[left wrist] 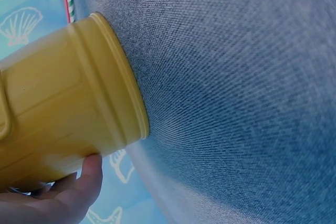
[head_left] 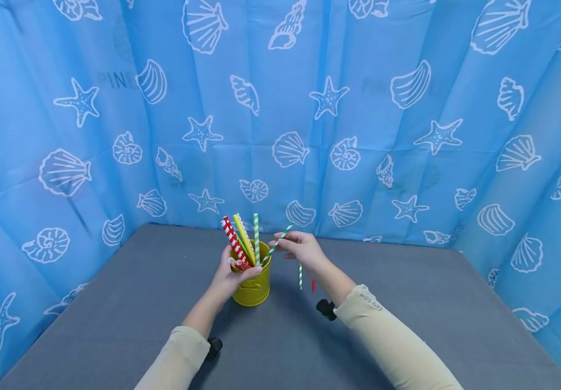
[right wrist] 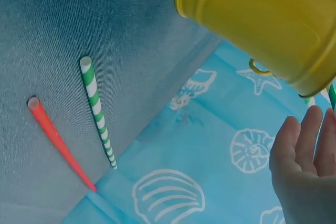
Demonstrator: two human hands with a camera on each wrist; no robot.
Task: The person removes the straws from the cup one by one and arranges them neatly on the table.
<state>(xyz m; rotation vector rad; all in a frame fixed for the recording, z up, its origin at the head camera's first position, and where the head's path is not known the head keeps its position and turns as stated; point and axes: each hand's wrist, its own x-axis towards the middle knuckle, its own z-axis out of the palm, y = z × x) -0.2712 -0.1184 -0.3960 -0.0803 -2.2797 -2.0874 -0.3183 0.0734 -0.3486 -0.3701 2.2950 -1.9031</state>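
Note:
A yellow metal bucket stands on the table, with paper straws leaning in it: red-and-white ones, yellow ones and an upright green-striped one. My left hand grips the bucket from the left, thumb by the rim; in the left wrist view its fingers press the bucket's side. At the right of the rim, my right hand pinches a tilted green-striped straw, whose lower end is at the bucket's mouth. The right wrist view shows little of that straw.
Two straws lie on the grey table right of the bucket: a green-and-white one and a plain red one. A blue curtain with white shells hangs behind the table. Black wrist devices show at the sleeves.

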